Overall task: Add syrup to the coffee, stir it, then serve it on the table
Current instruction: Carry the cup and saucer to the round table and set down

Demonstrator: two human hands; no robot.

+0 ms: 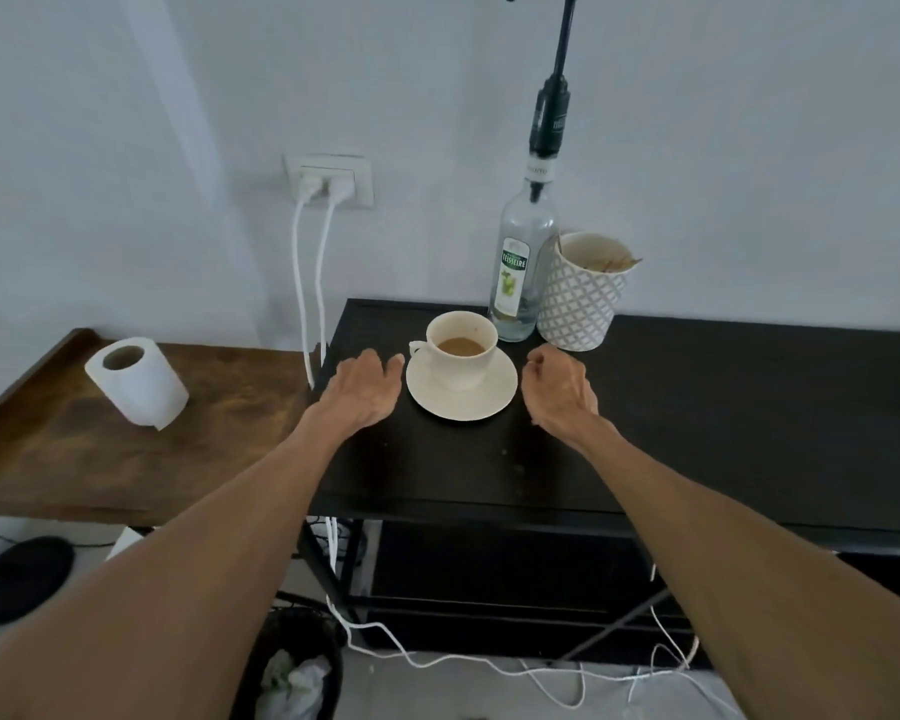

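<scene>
Between your two hands: coffee cup [462, 357] on saucer [461, 391]. Left hand [363, 390] fingers loosely spread; right hand [558, 386] fingers curled, empty. Syrup bottle [520, 262] beyond.

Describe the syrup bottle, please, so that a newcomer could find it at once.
On the black table against the wall, look just behind the coffee cup. The syrup bottle stands beside a patterned white pot; it alone is clear glass, with a tall black pump.
</scene>
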